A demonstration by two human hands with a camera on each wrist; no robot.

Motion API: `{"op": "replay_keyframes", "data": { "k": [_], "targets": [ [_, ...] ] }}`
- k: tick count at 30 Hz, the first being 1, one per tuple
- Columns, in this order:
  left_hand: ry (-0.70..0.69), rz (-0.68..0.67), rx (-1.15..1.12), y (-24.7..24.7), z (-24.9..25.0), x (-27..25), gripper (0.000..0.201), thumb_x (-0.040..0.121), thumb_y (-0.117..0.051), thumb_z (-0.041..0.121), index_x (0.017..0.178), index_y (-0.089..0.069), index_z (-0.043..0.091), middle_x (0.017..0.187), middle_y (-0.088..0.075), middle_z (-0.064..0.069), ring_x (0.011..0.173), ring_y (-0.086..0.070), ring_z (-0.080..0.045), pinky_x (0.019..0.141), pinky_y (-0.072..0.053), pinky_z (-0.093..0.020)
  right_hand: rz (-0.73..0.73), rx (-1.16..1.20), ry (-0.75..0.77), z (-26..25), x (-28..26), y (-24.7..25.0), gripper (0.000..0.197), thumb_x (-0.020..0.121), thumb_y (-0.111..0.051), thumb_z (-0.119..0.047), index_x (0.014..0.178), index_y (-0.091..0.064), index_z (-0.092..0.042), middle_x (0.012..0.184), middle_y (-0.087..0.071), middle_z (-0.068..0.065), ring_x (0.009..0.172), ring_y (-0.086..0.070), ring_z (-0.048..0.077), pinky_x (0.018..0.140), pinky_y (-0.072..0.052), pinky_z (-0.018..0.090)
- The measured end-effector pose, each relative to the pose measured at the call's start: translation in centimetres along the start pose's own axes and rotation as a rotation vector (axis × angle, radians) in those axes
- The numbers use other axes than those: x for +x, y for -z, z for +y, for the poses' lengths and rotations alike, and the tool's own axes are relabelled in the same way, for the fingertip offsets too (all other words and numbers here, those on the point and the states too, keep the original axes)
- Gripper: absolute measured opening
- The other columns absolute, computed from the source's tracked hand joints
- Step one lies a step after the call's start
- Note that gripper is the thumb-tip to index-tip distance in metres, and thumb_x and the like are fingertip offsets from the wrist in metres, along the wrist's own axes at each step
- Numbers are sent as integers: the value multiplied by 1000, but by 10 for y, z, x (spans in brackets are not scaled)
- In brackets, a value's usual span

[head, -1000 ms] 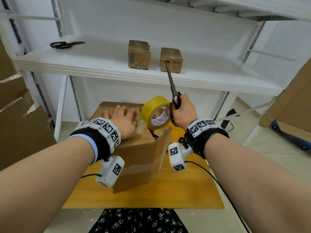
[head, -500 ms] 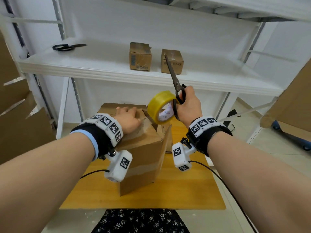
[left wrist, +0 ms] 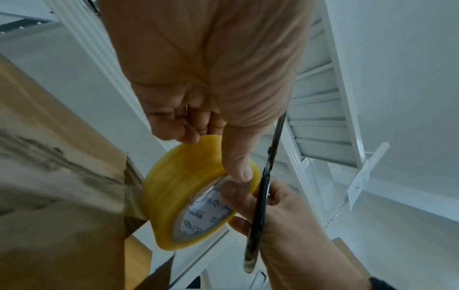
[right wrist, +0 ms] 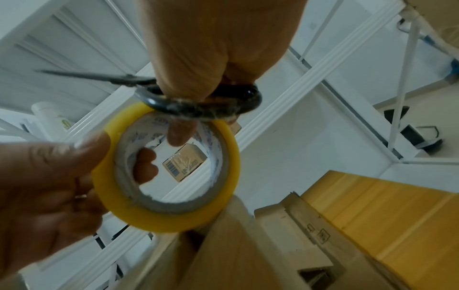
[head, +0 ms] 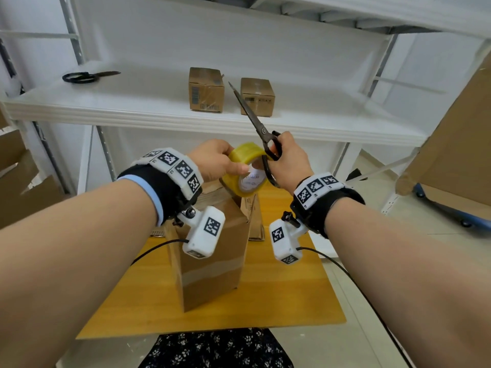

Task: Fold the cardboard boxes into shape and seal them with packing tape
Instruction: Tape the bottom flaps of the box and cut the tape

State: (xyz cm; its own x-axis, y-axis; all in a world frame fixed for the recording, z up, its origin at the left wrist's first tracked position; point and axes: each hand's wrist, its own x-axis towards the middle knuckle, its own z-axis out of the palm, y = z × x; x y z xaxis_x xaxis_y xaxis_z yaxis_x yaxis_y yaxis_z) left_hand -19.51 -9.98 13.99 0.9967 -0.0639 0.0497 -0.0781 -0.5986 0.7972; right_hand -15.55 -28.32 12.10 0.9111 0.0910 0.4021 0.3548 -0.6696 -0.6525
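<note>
A brown cardboard box (head: 212,256) stands upright on the wooden table (head: 279,296), with clear tape across its near face. Just above its top hangs a yellow tape roll (head: 240,162). My left hand (head: 233,163) grips the roll's rim, thumb on the near side (left wrist: 236,166). My right hand (head: 289,160) holds black scissors (head: 252,115), blades together and pointing up and left, with one finger hooked inside the roll's core (right wrist: 178,133). In the left wrist view a strip of tape (left wrist: 133,196) appears to run from the roll (left wrist: 174,192) to the box (left wrist: 62,196).
Two small sealed boxes (head: 206,88) (head: 257,96) and a second pair of black scissors (head: 85,76) lie on the white shelf behind. Flat cardboard leans at the left (head: 16,181) and right (head: 457,144). Another folded carton (head: 253,216) sits behind the box.
My left hand has left the box top and risen to grip the tape roll. My right hand has lifted the roll and scissors higher above the box.
</note>
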Motion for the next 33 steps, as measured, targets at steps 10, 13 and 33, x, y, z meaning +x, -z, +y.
{"op": "replay_keyframes", "data": {
  "k": [10,13,33],
  "targets": [
    [108,20,-200,-15,-14,-5,29,89,-71,24,107,-59,7,101,-69,-12,89,-71,-24,82,-60,-38,-302,37,-133,13,-25,43,52,67,-85,-51,95,-60,-14,83,-61,4,79,-63,23,83,-57,49],
    [126,81,-262,-16,-12,-8,21,92,-69,24,99,-62,6,97,-71,-13,88,-72,-24,83,-60,-41,-498,175,-159,17,-41,48,42,69,-83,-39,92,-61,-12,87,-59,6,76,-64,18,88,-57,51],
    [98,140,-255,-20,9,-26,18,95,-63,28,91,-61,11,101,-71,-15,95,-71,-27,90,-57,-43,-857,-93,-426,38,-60,87,105,31,-80,-83,104,-67,-10,65,-57,-4,65,-51,14,88,-50,39]
  ]
}}
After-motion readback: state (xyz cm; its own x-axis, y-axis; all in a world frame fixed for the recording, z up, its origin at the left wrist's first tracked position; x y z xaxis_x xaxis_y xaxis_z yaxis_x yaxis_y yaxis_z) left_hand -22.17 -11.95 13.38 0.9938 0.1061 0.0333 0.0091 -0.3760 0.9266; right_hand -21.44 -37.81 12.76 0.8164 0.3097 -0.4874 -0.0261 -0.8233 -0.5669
